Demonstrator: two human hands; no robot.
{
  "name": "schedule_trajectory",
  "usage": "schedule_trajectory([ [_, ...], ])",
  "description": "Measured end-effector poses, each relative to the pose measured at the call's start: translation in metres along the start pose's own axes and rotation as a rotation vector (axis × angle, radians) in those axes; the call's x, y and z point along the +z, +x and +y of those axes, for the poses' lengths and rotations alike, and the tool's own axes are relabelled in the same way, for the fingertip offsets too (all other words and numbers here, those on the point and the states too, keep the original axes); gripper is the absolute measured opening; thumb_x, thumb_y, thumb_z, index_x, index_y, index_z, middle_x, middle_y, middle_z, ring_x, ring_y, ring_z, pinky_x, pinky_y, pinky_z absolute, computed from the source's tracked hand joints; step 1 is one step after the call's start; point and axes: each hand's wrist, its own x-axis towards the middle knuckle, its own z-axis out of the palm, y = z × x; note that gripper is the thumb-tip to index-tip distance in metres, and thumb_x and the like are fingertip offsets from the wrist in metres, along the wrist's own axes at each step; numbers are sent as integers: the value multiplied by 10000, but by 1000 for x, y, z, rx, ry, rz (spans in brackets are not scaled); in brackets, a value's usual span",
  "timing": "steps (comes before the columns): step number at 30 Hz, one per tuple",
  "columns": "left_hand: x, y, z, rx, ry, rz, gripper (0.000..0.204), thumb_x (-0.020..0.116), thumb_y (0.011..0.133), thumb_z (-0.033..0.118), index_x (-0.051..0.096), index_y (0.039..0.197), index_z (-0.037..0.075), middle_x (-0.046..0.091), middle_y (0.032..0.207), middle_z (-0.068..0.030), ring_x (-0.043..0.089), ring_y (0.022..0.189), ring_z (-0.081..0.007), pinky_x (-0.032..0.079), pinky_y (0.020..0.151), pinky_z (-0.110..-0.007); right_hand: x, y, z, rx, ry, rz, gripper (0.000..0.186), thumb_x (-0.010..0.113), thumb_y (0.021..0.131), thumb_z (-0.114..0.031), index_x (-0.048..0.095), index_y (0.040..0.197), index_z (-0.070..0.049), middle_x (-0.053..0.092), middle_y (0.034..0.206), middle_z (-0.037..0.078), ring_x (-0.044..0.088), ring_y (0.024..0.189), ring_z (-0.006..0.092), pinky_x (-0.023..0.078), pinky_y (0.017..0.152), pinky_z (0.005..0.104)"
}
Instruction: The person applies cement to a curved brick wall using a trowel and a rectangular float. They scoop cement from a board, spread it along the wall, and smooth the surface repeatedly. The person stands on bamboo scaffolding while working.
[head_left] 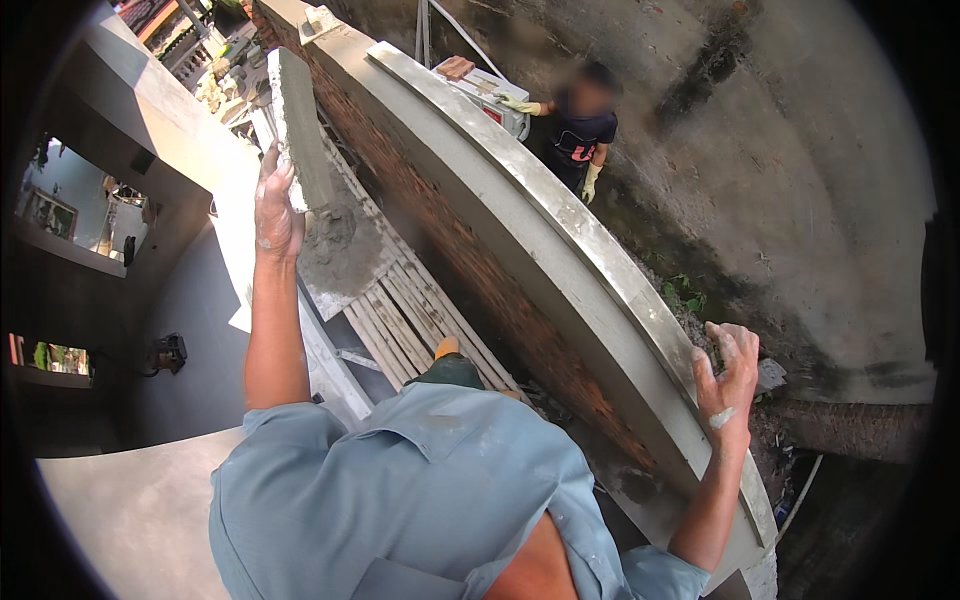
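My left hand (278,215) is raised at the left, its fingers closed round a flat, mortar-caked board (305,130) that stands nearly upright. The board's grip side is hidden, so I cannot tell whether it is a plasterer's float or a hawk. To the right, my right hand (730,380) hangs by the outer edge of the wall, fingers bent and apart, holding nothing I can see. A smear of pale mortar marks its wrist. Beside it a long, flat strip (560,195) lies along the top of the plastered wall (500,215).
Below my left hand, wet mortar (345,250) lies on a board upon bamboo-like scaffold slats (400,315). Beyond the wall, a person (583,130) in yellow gloves stands lower down, one hand on a white box (490,95) topped with a brick (455,68). Exposed brickwork (470,255) lines the wall's inner side.
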Motion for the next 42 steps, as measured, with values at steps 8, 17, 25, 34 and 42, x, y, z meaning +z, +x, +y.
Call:
schedule_trajectory([
  [8,-41,35,-94,-102,-174,270,854,730,921,352,350,1607,16,564,1469,-88,505,1370,-229,338,1201,-393,38,42,-51,56,-38,-78,385,762,798,-73,708,1169,15,642,1161,184,574,1135,387,467,1033,466],
  [17,-23,96,-145,-257,-235,124,528,701,934,412,587,1360,122,619,1326,-47,568,1254,-230,414,1124,-477,59,41,-49,185,-114,-107,538,822,815,-257,707,1261,22,653,1211,175,568,1153,381,466,1019,475],
  [25,-24,135,-108,-225,-127,73,681,619,996,399,448,1555,50,549,1506,-147,545,1345,-311,460,1095,-536,83,30,-52,274,-91,-95,612,813,846,-400,703,1281,16,611,1147,185,526,1136,358,437,960,502],
  [34,17,169,-84,-159,-232,-134,694,634,988,363,434,1559,23,545,1511,-134,525,1363,-278,420,1146,-460,96,43,-62,316,-82,-106,492,859,797,-351,740,1129,-8,610,1215,191,502,1231,360,408,1007,539],
  [42,38,155,-84,-173,-221,-167,635,576,1008,312,456,1545,-5,549,1512,-132,524,1367,-270,406,1170,-444,100,46,-52,267,-110,-135,468,868,790,-321,719,1097,0,608,1167,153,516,1187,346,444,969,523],
])
